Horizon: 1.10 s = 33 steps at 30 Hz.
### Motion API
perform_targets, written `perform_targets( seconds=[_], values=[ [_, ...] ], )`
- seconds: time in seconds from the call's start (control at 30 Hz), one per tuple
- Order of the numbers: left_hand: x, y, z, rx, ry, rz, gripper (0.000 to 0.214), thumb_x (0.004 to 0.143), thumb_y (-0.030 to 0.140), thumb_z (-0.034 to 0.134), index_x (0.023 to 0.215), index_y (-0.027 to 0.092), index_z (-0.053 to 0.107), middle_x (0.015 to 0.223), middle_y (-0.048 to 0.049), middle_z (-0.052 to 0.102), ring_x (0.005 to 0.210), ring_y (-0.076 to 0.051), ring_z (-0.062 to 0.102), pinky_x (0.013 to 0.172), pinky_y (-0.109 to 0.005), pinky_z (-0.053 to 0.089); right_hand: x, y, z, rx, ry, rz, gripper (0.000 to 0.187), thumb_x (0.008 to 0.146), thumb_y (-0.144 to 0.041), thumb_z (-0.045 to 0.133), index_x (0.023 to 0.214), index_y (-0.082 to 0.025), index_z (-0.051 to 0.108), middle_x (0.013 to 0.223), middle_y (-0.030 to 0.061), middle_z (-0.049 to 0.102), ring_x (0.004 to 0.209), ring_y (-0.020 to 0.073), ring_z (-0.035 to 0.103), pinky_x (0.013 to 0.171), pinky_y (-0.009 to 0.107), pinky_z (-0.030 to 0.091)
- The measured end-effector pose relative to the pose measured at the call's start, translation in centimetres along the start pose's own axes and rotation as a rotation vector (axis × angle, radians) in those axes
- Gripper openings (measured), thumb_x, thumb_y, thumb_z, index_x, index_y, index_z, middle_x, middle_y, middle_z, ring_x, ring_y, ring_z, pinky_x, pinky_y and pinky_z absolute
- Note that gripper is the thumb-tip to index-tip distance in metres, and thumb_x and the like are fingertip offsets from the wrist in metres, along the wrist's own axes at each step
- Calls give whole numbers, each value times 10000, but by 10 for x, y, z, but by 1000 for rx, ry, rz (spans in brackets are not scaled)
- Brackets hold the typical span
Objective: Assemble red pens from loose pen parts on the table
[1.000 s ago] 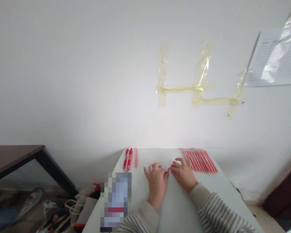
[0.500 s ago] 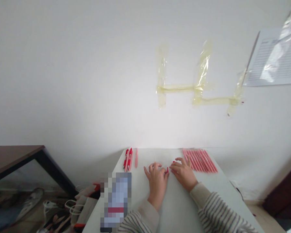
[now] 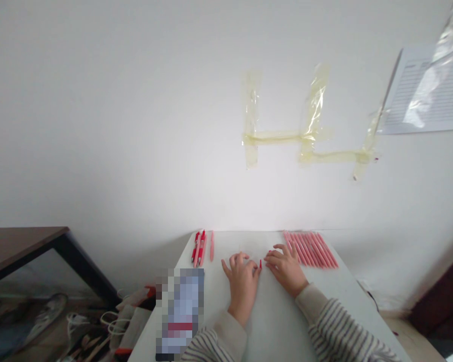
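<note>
My left hand [image 3: 243, 284] is over the middle of the white table, fingers curled and thumb and index pinched together. A small red pen part [image 3: 260, 263] stands out at those fingertips. Close by on the right, my right hand [image 3: 287, 267] has its fingers bent and pressed together, palm down. A bit of red shows beyond its fingertips; the rest of what it grips is hidden. Right of this hand lies a row of several pink pen barrels [image 3: 313, 250]. At the far left are red-and-pink pens [image 3: 199, 249] and a single pink barrel [image 3: 212, 246].
A blurred-out flat object [image 3: 183, 306] lies along the table's left side. The white wall [image 3: 136, 125] rises behind the table [image 3: 275, 322], with yellowed tape strips [image 3: 275, 137] on it. Left and lower stand a brown desk [image 3: 26, 239] and a clutter of cables and bags.
My left hand has shifted slightly left, and a small orange spot by its fingers no longer shows. My right hand stays almost in place. The row of pink barrels looks unchanged.
</note>
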<state>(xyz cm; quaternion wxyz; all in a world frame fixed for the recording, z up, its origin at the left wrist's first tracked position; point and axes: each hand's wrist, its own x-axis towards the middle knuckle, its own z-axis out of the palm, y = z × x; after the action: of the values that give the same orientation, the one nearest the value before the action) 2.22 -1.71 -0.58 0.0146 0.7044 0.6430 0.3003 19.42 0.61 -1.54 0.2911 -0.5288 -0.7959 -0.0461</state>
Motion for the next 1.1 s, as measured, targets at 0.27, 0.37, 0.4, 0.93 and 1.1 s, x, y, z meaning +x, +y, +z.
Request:
perform_targets(
  seconds=[0.27,0.37,0.4,0.93,1.1],
  values=[
    [-1,-2,-1,-1,17,13,54,810,301,704,822,306,756,1158,-16,625,1214,-266,459,1181,-706,135,-2,34,3,-3,58,11,235,967,-298,552,1111,-339,733,1128,37,722,1204,292,510,1109,606,310],
    [-2,-3,-4,-3,28,9,53,801,291,712,826,308,756,1155,-14,627,1217,-267,459,1180,-699,142,-5,42,5,-5,43,-1,253,946,-273,573,1127,-351,733,1153,42,709,1199,299,502,1088,592,346],
    [-2,-4,-5,-4,34,11,54,799,289,715,827,311,755,1157,-11,628,1218,-266,460,1181,-695,141,-6,43,5,-3,36,-4,257,939,-269,585,1131,-355,732,1164,42,704,1203,300,497,1086,589,351],
    [13,-29,-27,-21,189,-88,123,832,313,658,876,290,771,1117,-50,657,1160,-280,488,1112,-579,265,-7,38,2,54,-63,35,250,882,-254,683,1087,-378,753,1198,26,692,1209,298,483,1081,545,374],
    [12,-29,-24,-16,161,-37,107,803,308,684,865,298,770,1137,-41,644,1179,-282,482,1131,-589,246,-7,38,1,66,-73,26,252,886,-253,679,1089,-384,750,1189,24,697,1204,290,494,1084,544,376]
  ],
)
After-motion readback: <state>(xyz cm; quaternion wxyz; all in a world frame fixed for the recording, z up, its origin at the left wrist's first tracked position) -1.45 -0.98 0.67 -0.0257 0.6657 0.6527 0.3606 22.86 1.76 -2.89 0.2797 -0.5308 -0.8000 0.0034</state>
